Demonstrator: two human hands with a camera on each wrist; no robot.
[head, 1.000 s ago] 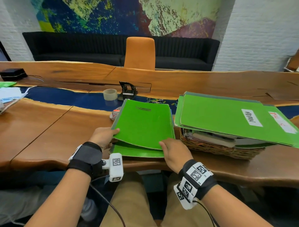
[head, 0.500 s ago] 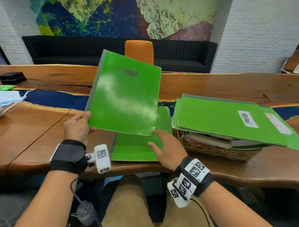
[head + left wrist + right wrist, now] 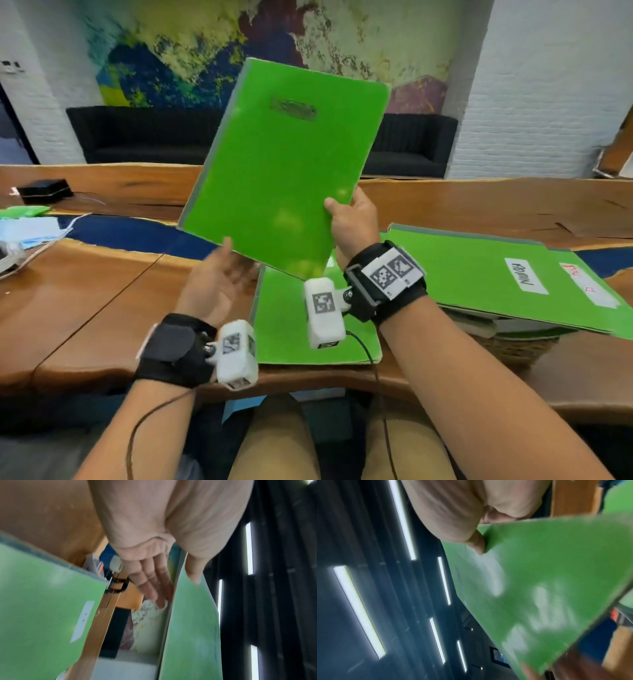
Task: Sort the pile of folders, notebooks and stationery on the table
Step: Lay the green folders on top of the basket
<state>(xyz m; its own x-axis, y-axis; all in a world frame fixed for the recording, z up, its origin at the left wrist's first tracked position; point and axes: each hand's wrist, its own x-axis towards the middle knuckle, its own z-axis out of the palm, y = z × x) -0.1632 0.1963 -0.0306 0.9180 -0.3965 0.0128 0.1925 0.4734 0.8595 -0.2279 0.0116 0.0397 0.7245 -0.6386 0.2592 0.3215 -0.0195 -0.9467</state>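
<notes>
Folder: green folder [image 3: 284, 164] raised off the bench [image 3: 78, 308], tilted, cover toward the head camera, dark label patch near its top edge.
Second folder: flat green folder [image 3: 308, 342] on the bench near edge, directly under the raised one.
Basket: wicker basket [image 3: 513, 349] at right on the bench; books or notebooks lie in it, contents not fully visible. A stack of green folders [image 3: 479, 274] rests across its top, overhanging the rim; two white labels on the top cover.
Right hand: right hand [image 3: 352, 222] raised, grip closed on the folder's right edge, thumb on the front cover, fingers behind it.
Left hand: left hand [image 3: 215, 284] palm up below the folder's lower left corner, grip open; fingers extended, tips at the folder's bottom edge. The left wrist view shows the fingers straight behind the cover and the thumb over its front.
Change: half a second ago the left hand held the folder's left edge and the right hand supported its lower edge; the folder is now higher and carried by the right hand alone.
Other: black box [image 3: 44, 190] and blue papers [image 3: 30, 229] at far left.
</notes>
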